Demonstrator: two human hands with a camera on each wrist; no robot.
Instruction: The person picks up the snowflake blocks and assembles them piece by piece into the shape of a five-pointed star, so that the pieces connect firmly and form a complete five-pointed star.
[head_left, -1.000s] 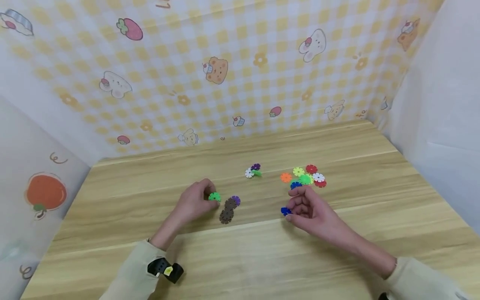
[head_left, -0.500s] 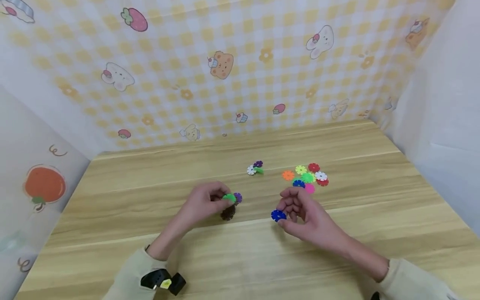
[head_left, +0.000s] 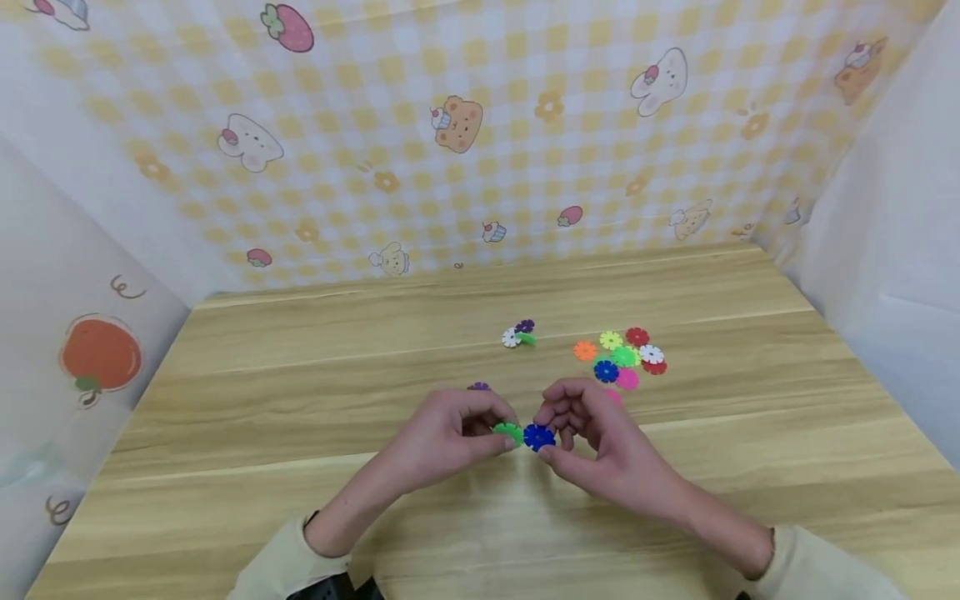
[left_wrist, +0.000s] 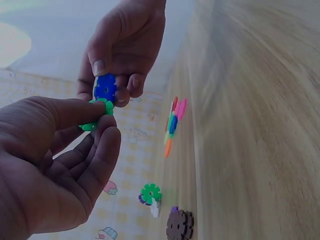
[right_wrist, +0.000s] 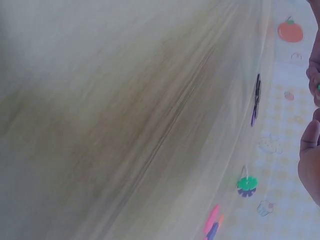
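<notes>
My left hand [head_left: 457, 437] pinches a green notched disc [head_left: 507, 432] between thumb and fingers. Facing it, my right hand [head_left: 600, 442] holds a blue notched disc [head_left: 539, 437] by its edge with thumb and fingers. The two discs meet edge to edge above the table, the green one overlapping the blue one's lower rim in the left wrist view. Behind the left hand a purple disc [head_left: 480, 387] peeks out; the brown discs [left_wrist: 178, 224] beside it are hidden in the head view but show in the left wrist view.
Farther back on the wooden table [head_left: 315, 358] lies a joined cluster of a white disc [head_left: 512, 337], a dark purple disc [head_left: 525, 326] and a green disc. To the right is a loose pile with orange [head_left: 585, 350], red, yellow, pink and blue discs. A checked cloth [head_left: 337, 125] hangs behind.
My left hand has carried the green disc rightward, past the brown discs, to the blue one. My right hand has brought the blue disc left and turned its face into view.
</notes>
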